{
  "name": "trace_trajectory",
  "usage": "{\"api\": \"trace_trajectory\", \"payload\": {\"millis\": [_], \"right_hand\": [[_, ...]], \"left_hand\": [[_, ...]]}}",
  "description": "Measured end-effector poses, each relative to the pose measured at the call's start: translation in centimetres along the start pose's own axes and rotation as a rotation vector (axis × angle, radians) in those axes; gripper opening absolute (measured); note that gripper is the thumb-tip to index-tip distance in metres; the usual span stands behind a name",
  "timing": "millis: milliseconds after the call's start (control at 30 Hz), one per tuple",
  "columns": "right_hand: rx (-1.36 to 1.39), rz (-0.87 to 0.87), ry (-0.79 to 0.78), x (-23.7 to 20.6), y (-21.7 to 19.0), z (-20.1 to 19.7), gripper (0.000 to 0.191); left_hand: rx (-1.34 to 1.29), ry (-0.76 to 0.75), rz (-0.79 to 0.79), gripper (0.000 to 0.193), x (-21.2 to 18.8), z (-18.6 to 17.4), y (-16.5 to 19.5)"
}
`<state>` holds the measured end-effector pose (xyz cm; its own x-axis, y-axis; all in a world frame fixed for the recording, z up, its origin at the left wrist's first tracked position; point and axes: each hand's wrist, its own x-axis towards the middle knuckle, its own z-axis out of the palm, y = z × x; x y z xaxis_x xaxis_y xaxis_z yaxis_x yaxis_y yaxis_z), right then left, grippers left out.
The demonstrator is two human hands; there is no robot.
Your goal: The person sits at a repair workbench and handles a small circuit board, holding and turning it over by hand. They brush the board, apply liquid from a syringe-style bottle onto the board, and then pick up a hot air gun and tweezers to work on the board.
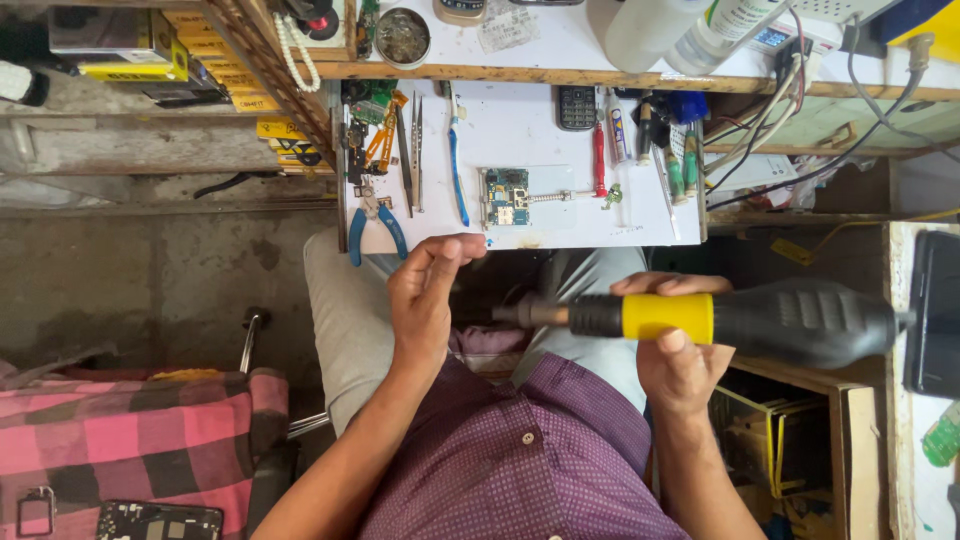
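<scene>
My right hand (pixel 675 350) grips a hot-air tool (pixel 760 318) with a black body, a yellow band and a metal nozzle that points left. My left hand (pixel 425 295) is held up flat, palm toward the nozzle, a short way from its tip, holding nothing. Both hands hover over my lap, just in front of the white work board (pixel 520 130). On the board lies a small green circuit board (pixel 506 196) held in a metal clamp.
Blue-handled pliers (pixel 377 225), tweezers (pixel 410 150), a blue toothbrush (pixel 455 150), a red screwdriver (pixel 599 160) and a dark keypad phone (pixel 576 106) lie on the board. Cables hang at the upper right. A pink checked cloth (pixel 150 430) sits lower left, a wooden box (pixel 800 430) at right.
</scene>
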<state>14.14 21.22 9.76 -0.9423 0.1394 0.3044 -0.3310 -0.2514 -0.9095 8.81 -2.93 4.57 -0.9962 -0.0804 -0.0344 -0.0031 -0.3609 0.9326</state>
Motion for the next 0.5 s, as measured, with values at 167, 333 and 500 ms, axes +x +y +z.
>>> {"api": "trace_trajectory", "payload": {"millis": [167,333,500], "right_hand": [[0.028,-0.063,0.136,-0.2,0.0,-0.5,0.045],[0.057,-0.127,0.212,-0.3,-0.9,-1.5,0.051],[0.023,-0.187,0.228,-1.0,-0.9,-2.2,0.051]], "left_hand": [[0.352,0.080,-0.016,0.024,4.0,-2.0,1.9],[0.880,0.010,0.369,0.016,10.1,-4.0,4.3],[1.364,0.035,0.199,0.030,13.0,-2.9,2.5]]}}
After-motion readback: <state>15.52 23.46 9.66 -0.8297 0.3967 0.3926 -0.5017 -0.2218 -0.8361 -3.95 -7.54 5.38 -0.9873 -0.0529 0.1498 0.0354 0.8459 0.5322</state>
